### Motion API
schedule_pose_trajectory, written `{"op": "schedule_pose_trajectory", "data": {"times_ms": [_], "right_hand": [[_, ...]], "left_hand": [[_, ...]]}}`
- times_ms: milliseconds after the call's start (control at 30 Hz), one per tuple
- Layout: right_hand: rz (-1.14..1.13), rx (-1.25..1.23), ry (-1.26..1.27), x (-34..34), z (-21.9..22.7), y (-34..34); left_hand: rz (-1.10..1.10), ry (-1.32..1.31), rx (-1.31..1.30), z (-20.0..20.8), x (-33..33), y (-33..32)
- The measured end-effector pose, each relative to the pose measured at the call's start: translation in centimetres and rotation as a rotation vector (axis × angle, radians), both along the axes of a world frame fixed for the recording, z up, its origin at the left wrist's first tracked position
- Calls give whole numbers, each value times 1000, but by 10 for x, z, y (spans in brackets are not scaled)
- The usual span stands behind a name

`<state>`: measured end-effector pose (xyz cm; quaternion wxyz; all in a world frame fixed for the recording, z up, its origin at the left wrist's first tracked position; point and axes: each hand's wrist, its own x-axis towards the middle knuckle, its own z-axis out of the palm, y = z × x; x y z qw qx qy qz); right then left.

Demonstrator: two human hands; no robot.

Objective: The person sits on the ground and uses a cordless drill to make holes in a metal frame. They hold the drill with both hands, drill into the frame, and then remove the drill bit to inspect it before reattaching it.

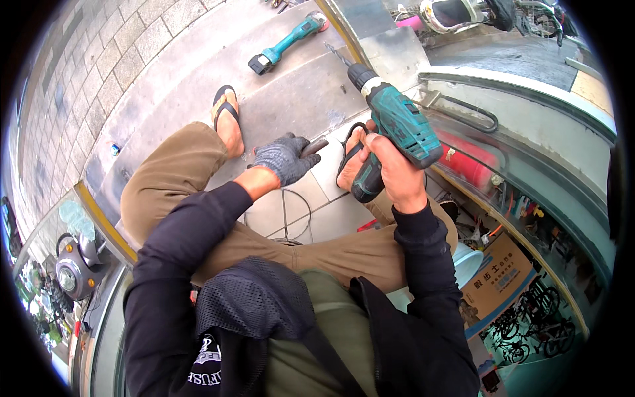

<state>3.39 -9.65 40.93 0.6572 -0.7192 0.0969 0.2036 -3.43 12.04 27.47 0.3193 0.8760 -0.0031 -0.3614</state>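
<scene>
My right hand (398,172), bare, grips the handle of a teal and black cordless drill (405,126). A long drill bit (338,55) sits in its chuck and points up and away to the left. My left hand (281,159) wears a grey knit glove. Its fingers are closed round a short, dark, rod-like piece (315,147), whose end sticks out to the right, toward the drill. What the piece is, I cannot make out. The two hands are apart, above the tiled floor (268,210) between my legs.
A teal cordless angle grinder (290,44) lies on the stone steps (291,92) ahead. A thin cable (309,212) loops over the tiles. To the right are a glass door with a metal handle (473,111), a red cylinder (468,161) and a cardboard box (496,278).
</scene>
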Motion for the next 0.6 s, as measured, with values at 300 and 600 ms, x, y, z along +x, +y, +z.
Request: {"op": "schedule_pose_trajectory", "data": {"times_ms": [300, 600], "right_hand": [[-117, -181, 78, -26, 24, -26], [-171, -158, 330, -20, 11, -35]], "left_hand": [[658, 530, -153, -184, 5, -63], [684, 737, -166, -224, 29, -107]]}}
